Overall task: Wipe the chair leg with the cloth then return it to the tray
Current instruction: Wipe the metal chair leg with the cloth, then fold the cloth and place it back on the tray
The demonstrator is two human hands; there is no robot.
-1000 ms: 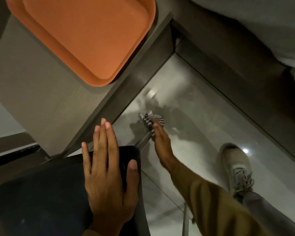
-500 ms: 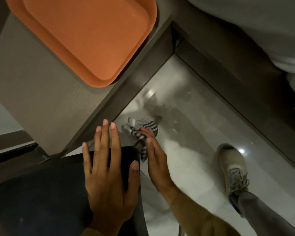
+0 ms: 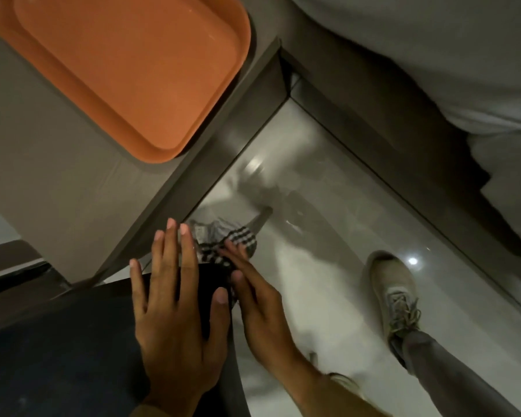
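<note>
We see a crumpled black-and-white striped cloth [image 3: 223,240] bunched just past the dark chair seat [image 3: 73,341], no clear long axis. Our right hand [image 3: 259,299] pinches it with nearly straight fingers; our left hand [image 3: 175,308] lies flat, fingers spread. A smooth orange tray [image 3: 127,70] sits empty on the table [image 3: 42,176].

- A glossy pale tiled floor [image 3: 328,266] reflected a small bright light.
- A beige laced shoe [image 3: 394,293] stood flat on that floor, with a grey trouser leg [image 3: 451,374] rising from it.
- White bedding [image 3: 433,55] filled the upper right corner.
</note>
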